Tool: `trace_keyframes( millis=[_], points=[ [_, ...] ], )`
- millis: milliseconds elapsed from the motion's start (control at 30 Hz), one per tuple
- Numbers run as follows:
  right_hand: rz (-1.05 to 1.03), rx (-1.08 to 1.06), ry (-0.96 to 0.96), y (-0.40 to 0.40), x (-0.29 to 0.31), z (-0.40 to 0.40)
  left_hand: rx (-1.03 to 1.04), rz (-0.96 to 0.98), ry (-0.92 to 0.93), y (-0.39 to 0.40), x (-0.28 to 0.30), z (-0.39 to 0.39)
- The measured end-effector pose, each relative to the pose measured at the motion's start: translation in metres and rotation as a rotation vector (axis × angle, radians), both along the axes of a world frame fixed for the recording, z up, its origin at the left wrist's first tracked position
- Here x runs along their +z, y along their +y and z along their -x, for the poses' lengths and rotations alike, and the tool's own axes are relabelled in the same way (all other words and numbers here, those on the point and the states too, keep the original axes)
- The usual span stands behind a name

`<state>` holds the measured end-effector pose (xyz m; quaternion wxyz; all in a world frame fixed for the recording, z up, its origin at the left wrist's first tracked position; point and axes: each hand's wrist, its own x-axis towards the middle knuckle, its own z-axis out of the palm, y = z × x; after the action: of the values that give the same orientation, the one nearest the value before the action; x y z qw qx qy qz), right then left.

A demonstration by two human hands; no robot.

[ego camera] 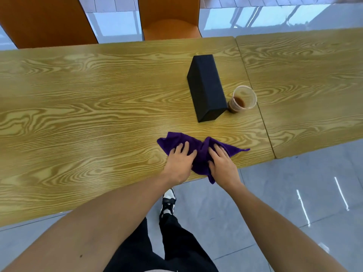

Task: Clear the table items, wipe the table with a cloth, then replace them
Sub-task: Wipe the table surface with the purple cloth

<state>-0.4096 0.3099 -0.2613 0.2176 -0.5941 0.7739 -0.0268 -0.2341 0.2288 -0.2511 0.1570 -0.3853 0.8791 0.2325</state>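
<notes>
Hands, left hand (179, 160) and right hand (223, 163), press flat, fingers spread, on a crumpled purple cloth (198, 152). Beyond the right hand stand a black rectangular box (206, 87) and a clear plastic cup of brown drink (242, 100).

Two orange chairs (169, 20) (backs tableward), glossy grey floor (294, 193)

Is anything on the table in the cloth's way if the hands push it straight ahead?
Yes. Both the left hand and right hand press on the purple cloth at the near edge. Just beyond it stands the black box, with the plastic cup beside it; neither is cleared.
</notes>
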Motion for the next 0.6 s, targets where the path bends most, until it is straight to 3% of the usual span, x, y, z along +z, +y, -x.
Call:
trace_keyframes(
  millis=[167,300,400,600],
  points=[
    [-0.075,-0.031,0.042,-0.004,0.023,-0.009,0.088,-0.146,0.041,-0.004,0.022,-0.017],
    [-0.019,0.033,0.097,-0.025,0.051,-0.030,0.193,-0.249,0.021,-0.012,0.042,-0.042],
    [-0.043,0.132,0.037,-0.052,0.075,-0.053,0.285,-0.303,0.009,-0.022,0.056,-0.071],
    [-0.261,0.397,0.050,-0.127,0.136,-0.113,0.451,-0.158,-0.081,-0.050,0.109,-0.137]
  ],
)
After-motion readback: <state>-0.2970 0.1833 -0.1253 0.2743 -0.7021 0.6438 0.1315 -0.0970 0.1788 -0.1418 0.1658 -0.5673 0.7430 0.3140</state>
